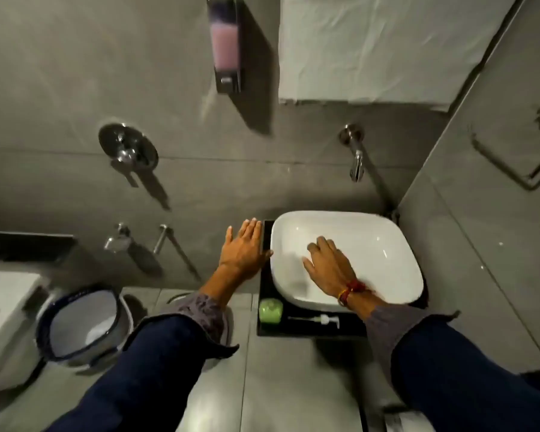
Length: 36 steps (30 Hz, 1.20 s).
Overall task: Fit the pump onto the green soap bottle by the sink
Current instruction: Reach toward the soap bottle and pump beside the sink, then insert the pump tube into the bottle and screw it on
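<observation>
Both your hands are spread flat and empty: left hand (pixel 243 246) beside the white ceramic sink (pixel 387 232), right hand (pixel 328 265) over it. Small green soap bottle (pixel 271 310) at 6 o'clock on the black tabletop (pixel 312 330), white plastic pump (pixel 317 320) lying just beside it.

Two hands (pixel 243 247), one green bottle (pixel 270 310), one pump (pixel 320 320), one sink (pixel 396 244).

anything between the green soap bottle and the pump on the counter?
Nothing. In the head view the green soap bottle stands left of the pump, which lies flat; only bare black counter separates them. Both hands are farther back, empty.
</observation>
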Each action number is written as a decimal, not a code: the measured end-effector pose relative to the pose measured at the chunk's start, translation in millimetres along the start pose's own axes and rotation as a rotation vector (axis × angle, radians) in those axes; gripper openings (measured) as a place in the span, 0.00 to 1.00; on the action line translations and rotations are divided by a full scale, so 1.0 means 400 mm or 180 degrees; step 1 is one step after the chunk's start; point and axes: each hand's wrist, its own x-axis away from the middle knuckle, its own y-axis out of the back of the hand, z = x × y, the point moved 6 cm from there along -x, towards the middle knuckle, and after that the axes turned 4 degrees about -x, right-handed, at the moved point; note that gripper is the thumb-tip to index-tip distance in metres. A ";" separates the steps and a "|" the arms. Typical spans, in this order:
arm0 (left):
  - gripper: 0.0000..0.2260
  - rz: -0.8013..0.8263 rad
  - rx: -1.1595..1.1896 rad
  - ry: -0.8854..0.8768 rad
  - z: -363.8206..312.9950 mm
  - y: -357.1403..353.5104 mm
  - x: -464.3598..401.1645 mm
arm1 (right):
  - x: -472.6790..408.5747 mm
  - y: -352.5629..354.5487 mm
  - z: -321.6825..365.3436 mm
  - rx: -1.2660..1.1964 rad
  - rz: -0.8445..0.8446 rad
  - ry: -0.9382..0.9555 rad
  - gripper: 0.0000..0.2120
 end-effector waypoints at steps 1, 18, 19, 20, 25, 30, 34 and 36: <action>0.36 0.0227 -0.0028 0.0072 0.011 -0.053 0.025 | 0.031 -0.057 -0.008 -0.0165 0.0218 -0.0205 0.17; 0.35 0.0789 0.0501 -0.0144 0.026 -0.471 0.229 | 0.222 -0.556 -0.154 -0.5444 -0.0787 -0.5063 0.28; 0.36 0.0764 0.0524 -0.0162 0.022 -0.472 0.231 | 0.217 -0.560 -0.155 -0.5525 -0.0723 -0.5085 0.27; 0.36 0.0733 0.0545 -0.0171 0.020 -0.469 0.233 | 0.211 -0.569 -0.149 -0.5676 -0.0600 -0.5060 0.25; 0.36 0.0804 0.0507 -0.0199 0.019 -0.458 0.236 | 0.240 -0.559 -0.149 -0.5284 -0.0919 -0.5342 0.13; 0.37 0.0877 0.0558 -0.0181 0.010 -0.448 0.242 | 0.284 -0.468 -0.135 -0.4919 -0.1665 -0.4779 0.08; 0.37 0.0826 0.0539 -0.0159 0.005 -0.445 0.247 | 0.253 -0.350 -0.091 -0.5113 -0.1939 -0.3257 0.09; 0.37 0.0808 0.0516 -0.0138 0.005 -0.445 0.249 | 0.215 -0.300 -0.052 -0.4958 -0.1760 -0.2613 0.11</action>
